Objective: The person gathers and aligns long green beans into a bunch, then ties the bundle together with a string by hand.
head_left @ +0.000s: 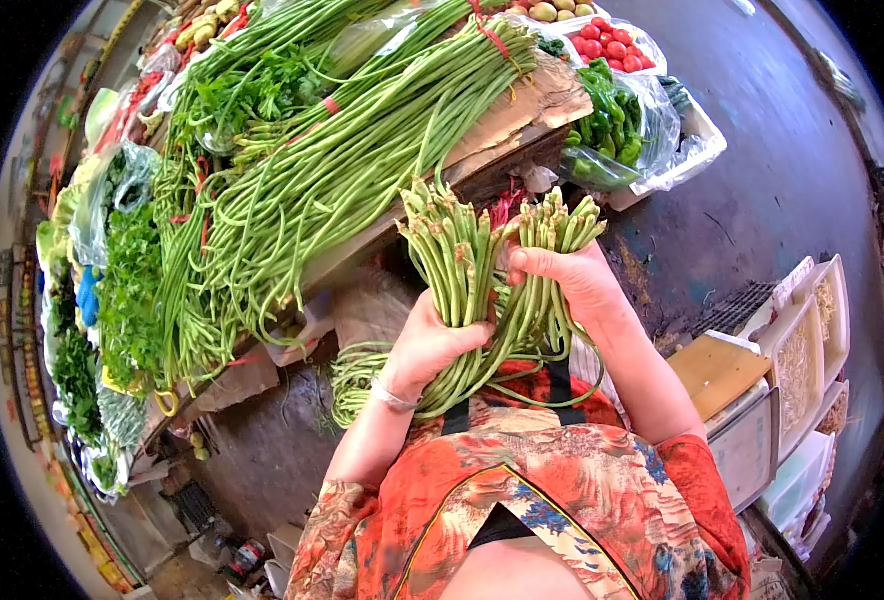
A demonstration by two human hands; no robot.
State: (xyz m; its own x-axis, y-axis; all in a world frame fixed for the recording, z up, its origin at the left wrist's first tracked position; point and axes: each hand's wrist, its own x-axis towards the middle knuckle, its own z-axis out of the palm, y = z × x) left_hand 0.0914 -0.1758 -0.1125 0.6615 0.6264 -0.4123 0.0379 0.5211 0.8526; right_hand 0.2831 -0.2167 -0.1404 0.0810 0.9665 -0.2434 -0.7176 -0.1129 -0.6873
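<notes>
My left hand [430, 345] is closed around a thick bunch of long beans [452, 255], stem ends pointing up and away from me. Another bunch of long beans [559, 225] is gripped in my right hand [572, 278], its stem ends level with the first. Both bunches are held side by side over my lap, and their loose tails hang and loop down across my left forearm. A bracelet [394, 396] circles my left wrist. Just beyond my hands, a large heap of long beans [362, 170] with red ties lies on the stall.
Leafy greens [132, 290] line the stall's left side. Flattened cardboard [537, 105] covers its near right corner. Beyond are tomatoes [617, 48] and bagged green peppers [607, 125] in white boxes. At right stand plastic bins [797, 375] and a wooden board [717, 372].
</notes>
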